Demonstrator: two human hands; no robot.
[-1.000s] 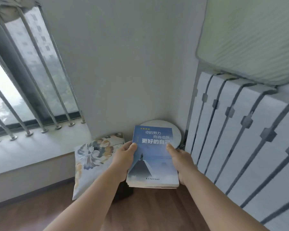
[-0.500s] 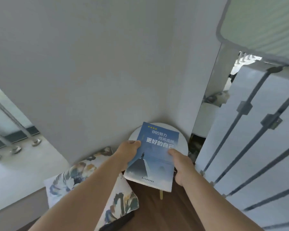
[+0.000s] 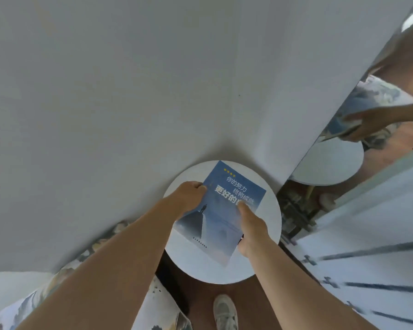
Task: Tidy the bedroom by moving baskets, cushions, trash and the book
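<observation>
A blue book [image 3: 221, 213] with white Chinese lettering on its cover is over a small round white table [image 3: 265, 246] in the room's corner. My left hand [image 3: 188, 196] grips the book's left edge. My right hand [image 3: 250, 225] holds its right edge, thumb on the cover. Whether the book touches the tabletop I cannot tell. A floral cushion [image 3: 157, 306] leans at the lower left, partly hidden behind my left forearm.
Grey walls meet just behind the table. A mirror [image 3: 367, 144] on the right reflects the table, the book and a hand. A white bed frame with dark bars [image 3: 367, 270] stands at the right. My shoe [image 3: 224, 310] is on the wooden floor below the table.
The view has tipped down and moved closer to the corner. Both hands have carried the book forward, from in front of the round table to above its top.
</observation>
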